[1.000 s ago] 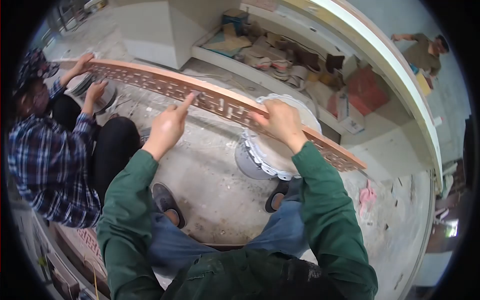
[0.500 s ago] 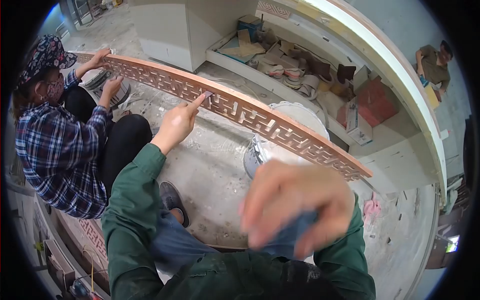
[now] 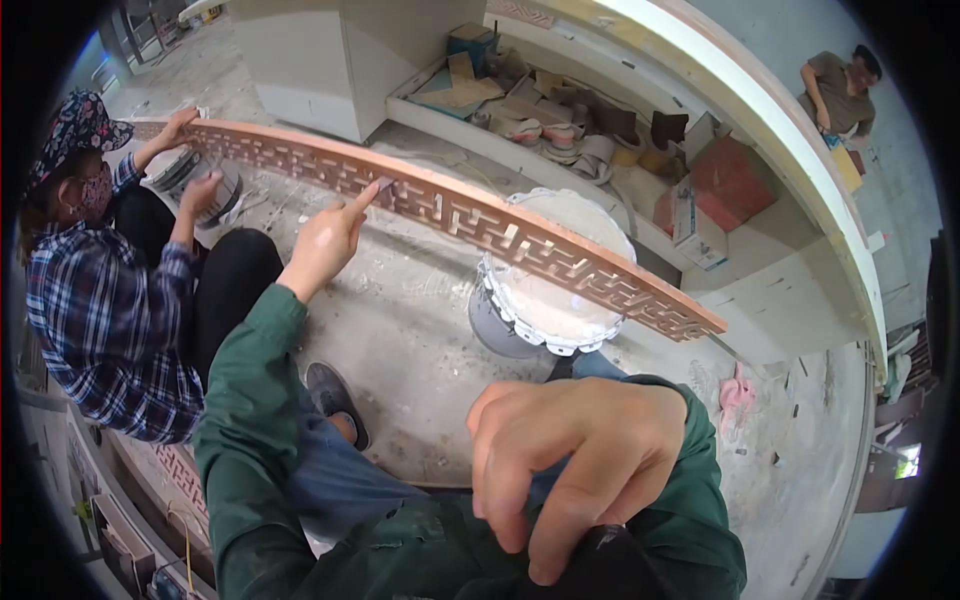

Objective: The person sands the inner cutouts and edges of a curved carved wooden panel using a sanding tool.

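Note:
A long reddish-brown fretwork board (image 3: 570,262) slants across the view, over a lidded bucket (image 3: 510,325) crusted with white. My left hand (image 3: 325,245) is at the board's near side, its fingers closed around a small grey piece (image 3: 386,185) that touches the fretwork. Close to the camera, in front of my chest, is my right hand (image 3: 580,450), off the board. Its fingers are curled down and pressed together, and whatever may be between them is hidden.
A co-worker in a plaid shirt (image 3: 110,310) crouches at left, one hand on the board's far end, beside another bucket (image 3: 215,195). Shoes and boxes lie in a low shelf (image 3: 420,110). A pink cloth (image 3: 737,390) lies on the floor. Another person (image 3: 840,90) is at upper right.
My right hand has let go of the board and come back toward my chest, its fingers now curled. My left hand stays at the fretwork. The view has shifted slightly.

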Motion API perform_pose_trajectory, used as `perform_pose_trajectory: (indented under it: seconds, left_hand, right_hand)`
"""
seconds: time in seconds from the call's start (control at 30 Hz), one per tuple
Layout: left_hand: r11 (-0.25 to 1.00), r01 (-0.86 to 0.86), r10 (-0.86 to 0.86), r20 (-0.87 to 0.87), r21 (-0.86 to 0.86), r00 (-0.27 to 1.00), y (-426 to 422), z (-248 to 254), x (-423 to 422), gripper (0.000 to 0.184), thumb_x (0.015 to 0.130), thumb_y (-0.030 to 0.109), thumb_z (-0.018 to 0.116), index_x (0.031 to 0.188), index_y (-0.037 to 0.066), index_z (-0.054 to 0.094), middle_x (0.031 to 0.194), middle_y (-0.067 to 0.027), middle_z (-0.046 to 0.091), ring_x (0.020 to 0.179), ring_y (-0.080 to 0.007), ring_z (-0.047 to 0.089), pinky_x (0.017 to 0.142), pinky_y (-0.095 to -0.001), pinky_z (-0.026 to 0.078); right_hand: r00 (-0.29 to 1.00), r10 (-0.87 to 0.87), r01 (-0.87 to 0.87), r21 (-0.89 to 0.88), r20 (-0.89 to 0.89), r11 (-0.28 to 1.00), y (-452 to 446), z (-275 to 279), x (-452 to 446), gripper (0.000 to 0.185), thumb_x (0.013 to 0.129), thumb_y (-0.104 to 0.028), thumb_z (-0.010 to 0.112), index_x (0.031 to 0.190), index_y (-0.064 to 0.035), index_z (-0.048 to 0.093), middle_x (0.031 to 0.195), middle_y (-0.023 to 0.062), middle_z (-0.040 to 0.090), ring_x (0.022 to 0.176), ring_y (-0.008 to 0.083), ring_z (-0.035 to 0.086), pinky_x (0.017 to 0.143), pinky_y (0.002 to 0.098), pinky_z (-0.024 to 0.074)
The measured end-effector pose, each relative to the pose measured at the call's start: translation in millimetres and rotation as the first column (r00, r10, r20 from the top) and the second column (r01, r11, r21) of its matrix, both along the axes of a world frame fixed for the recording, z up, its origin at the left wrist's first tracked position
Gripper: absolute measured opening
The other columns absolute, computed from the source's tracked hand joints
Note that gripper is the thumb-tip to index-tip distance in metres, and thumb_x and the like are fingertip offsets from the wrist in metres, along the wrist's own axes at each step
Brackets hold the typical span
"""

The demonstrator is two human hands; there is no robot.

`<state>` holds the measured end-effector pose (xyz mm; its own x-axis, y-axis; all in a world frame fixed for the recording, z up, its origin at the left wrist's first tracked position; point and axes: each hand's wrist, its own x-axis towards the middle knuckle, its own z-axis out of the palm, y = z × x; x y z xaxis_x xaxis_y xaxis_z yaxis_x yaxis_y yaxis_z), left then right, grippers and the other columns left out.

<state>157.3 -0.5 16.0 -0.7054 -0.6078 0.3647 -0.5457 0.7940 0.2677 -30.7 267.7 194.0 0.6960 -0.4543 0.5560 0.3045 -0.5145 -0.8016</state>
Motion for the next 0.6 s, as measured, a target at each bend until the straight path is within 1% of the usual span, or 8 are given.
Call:
perform_pose_trajectory:
  seconds: [0.1,0.17,0.2,0.23,0.3,0.37,0.57,0.6]
  left_hand:
    - [1.0,0.014,-0.014,-0.015,-0.027,1.0,-4,-6,1,0.056,0.092,0.011,0.055,0.145,0.027,0.046,0.08,-0.0193,0.059,0.072,-0.0403,0.061,0.065,-0.0498,0.048]
    - [0.999,0.021,-0.022,-0.013,-0.042,1.0,-1,-5,2,0.056,0.092,0.012,0.055,0.145,0.027,0.046,0.08,-0.0191,0.059,0.071,-0.0399,0.061,0.064,-0.0497,0.048]
    - [0.998,0.025,-0.026,-0.018,-0.058,1.0,-1,-3,3,0.056,0.093,0.012,0.055,0.145,0.027,0.045,0.08,-0.019,0.059,0.071,-0.0397,0.06,0.064,-0.0496,0.048]
    - [0.999,0.006,-0.006,-0.01,-0.052,1.0,-1,-4,4,0.056,0.093,0.012,0.055,0.145,0.027,0.045,0.079,-0.0188,0.06,0.071,-0.0395,0.061,0.064,-0.0495,0.048]
    - [0.999,-0.013,0.013,-0.004,-0.042,1.0,1,-7,1,0.056,0.093,0.013,0.055,0.145,0.027,0.045,0.078,-0.0184,0.06,0.072,-0.039,0.061,0.064,-0.0493,0.048]
    - [0.999,0.011,-0.012,-0.018,-0.045,1.0,-3,-10,4,0.055,0.093,0.013,0.056,0.144,0.028,0.046,0.078,-0.0176,0.06,0.072,-0.0384,0.061,0.063,-0.0489,0.049]
    - [0.998,-0.044,0.044,-0.022,-0.033,0.999,7,-13,-6,0.057,0.093,0.011,0.055,0.146,0.029,0.044,0.079,-0.0176,0.06,0.071,-0.0391,0.061,0.063,-0.0487,0.049]
    - [0.999,0.02,-0.021,-0.024,-0.044,0.999,13,-15,-10,0.059,0.092,0.009,0.055,0.146,0.029,0.043,0.08,-0.0178,0.06,0.071,-0.0386,0.062,0.062,-0.0482,0.049]
  right_hand:
    - [0.99,-0.102,0.095,-0.078,-0.095,0.992,-3,5,-9,0.017,0.085,-0.018,0.074,0.097,-0.0075,0.068,0.103,0.0052,0.064,0.092,0.0239,0.06,0.085,0.0378,0.0403]
    - [0.86,-0.456,0.44,-0.122,-0.23,0.89,-16,-8,-26,0.027,0.082,-0.024,0.076,0.102,-0.0072,0.067,0.103,0.0062,0.064,0.092,0.0261,0.061,0.082,0.0389,0.0438]
    - [0.715,-0.626,0.594,-0.203,-0.31,0.779,-26,-17,-37,0.033,0.081,-0.027,0.077,0.105,-0.0072,0.067,0.102,0.0067,0.064,0.092,0.0276,0.061,0.08,0.0395,0.0454]
    - [0.455,-0.823,0.717,-0.409,-0.34,0.565,-43,-34,-50,0.039,0.081,-0.031,0.077,0.111,-0.0078,0.066,0.101,0.0075,0.064,0.091,0.0296,0.062,0.079,0.0402,0.0468]
    - [-0.018,-0.978,0.57,-0.806,-0.207,0.16,-76,-90,-85,0.049,0.081,-0.037,0.075,0.119,-0.0087,0.06,0.101,0.0113,0.064,0.091,0.0323,0.063,0.075,0.0404,0.0492]
    - [-0.21,-0.845,0.58,-0.758,-0.492,0.298,-94,-143,-114,0.046,0.084,-0.04,0.071,0.114,-0.0092,0.057,0.095,0.0137,0.066,0.086,0.0326,0.065,0.071,0.0415,0.0502]
    - [-0.311,-0.879,0.56,-0.817,-0.361,0.137,-103,-159,-111,0.032,0.088,-0.039,0.065,0.1,-0.0115,0.053,0.079,0.0103,0.067,0.073,0.0324,0.067,0.059,0.045,0.0495]
    - [-0.325,-0.873,0.556,-0.82,-0.364,0.136,-103,-158,-109,0.031,0.088,-0.038,0.065,0.1,-0.0121,0.054,0.078,0.0102,0.067,0.073,0.0322,0.067,0.058,0.0446,0.0493]
